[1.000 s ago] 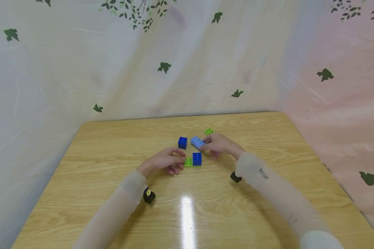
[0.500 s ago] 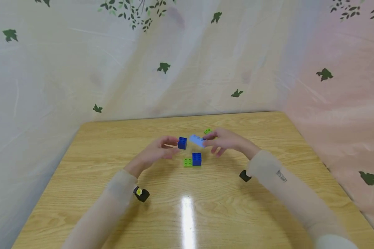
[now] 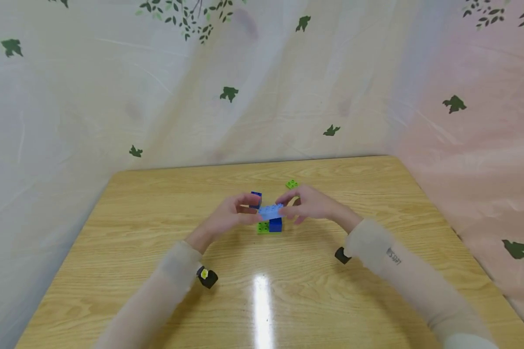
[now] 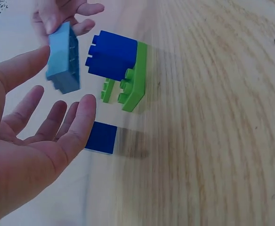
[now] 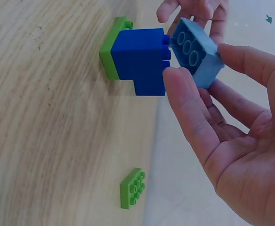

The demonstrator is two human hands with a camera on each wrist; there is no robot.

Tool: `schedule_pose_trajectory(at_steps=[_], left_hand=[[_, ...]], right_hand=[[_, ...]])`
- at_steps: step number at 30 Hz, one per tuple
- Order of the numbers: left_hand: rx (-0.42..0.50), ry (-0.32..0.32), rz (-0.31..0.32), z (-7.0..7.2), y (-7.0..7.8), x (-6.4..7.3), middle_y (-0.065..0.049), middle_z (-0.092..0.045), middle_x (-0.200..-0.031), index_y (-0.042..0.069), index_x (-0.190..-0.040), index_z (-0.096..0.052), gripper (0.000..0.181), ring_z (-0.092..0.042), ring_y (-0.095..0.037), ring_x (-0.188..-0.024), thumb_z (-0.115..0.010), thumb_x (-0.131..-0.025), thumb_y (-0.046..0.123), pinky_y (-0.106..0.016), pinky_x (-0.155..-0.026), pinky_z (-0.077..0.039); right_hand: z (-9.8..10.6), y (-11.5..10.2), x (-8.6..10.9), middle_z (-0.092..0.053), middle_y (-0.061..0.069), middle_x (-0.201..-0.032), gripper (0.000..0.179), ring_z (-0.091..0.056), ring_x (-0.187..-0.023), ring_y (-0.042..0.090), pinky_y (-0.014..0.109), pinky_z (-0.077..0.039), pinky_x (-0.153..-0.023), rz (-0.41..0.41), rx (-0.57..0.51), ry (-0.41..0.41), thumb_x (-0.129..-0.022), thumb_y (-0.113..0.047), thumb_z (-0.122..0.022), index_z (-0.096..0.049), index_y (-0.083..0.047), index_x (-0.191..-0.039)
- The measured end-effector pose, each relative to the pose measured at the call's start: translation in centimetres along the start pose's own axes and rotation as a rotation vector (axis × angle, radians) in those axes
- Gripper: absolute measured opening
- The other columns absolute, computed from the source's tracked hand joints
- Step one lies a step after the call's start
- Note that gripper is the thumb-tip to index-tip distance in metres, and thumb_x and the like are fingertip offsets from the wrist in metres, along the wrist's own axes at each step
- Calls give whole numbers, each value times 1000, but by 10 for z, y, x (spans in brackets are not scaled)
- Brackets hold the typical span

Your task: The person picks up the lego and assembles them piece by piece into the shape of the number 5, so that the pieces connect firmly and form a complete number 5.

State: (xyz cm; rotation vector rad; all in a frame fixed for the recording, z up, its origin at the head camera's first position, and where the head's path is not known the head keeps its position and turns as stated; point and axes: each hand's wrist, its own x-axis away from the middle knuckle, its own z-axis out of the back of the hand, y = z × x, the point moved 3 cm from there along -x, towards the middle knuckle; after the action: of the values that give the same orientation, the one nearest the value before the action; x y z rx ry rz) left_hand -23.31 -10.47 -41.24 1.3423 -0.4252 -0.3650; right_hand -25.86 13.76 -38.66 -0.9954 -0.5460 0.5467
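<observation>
My right hand pinches a light blue toy building brick by its right end, holding it above the table. Hollow tubes show on the brick's underside in the right wrist view. My left hand reaches to the brick's other end with fingers spread; its upper fingertip overlaps the brick in the left wrist view. Below the brick stands a dark blue brick on one end of a lime green plate, whose remaining studs are exposed. A second dark blue brick rests behind, partly hidden by the left fingers.
Another lime green plate lies farther back, beyond my right hand. The wooden table meets a leaf-printed curtain at its back edge. Small black wrist devices hang under both sleeves.
The right hand has lifted the light blue brick off the table and brought it left and nearer, over the blue-and-green stack. The left hand has risen from the green plate toward the brick's left end.
</observation>
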Motion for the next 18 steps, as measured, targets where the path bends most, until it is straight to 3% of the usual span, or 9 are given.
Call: schedule_pose_trajectory(at_steps=[6, 10, 18], left_hand=[[-6, 4, 23, -4, -4, -3, -10, -59, -130, 3, -136, -56, 54, -59, -30, -116, -80, -90, 17, -40, -94, -54], [-19, 20, 32, -4, -4, -3, -10, -61, -128, 2, -135, -57, 53, -60, -29, -113, -80, -89, 16, -39, -93, -54], [-24, 11, 45, -4, -5, -3, -9, -61, -131, 1, -136, -58, 54, -61, -29, -110, -80, -88, 13, -39, -90, -55]], right_hand=[[-6, 3, 0, -69, 12, -117, 40, -68, -93, 46, 59, -59, -72, 86, 13, 42, -95, -25, -75, -67, -5, -128], [-10, 5, 1, -68, 10, -121, 40, -70, -92, 39, 57, -59, -69, 138, 61, 68, -93, -22, -76, -67, -4, -128], [-13, 14, 2, -65, 10, -127, 48, -70, -94, 22, 51, -60, -71, 130, 100, 90, -93, -22, -77, -62, -2, -134]])
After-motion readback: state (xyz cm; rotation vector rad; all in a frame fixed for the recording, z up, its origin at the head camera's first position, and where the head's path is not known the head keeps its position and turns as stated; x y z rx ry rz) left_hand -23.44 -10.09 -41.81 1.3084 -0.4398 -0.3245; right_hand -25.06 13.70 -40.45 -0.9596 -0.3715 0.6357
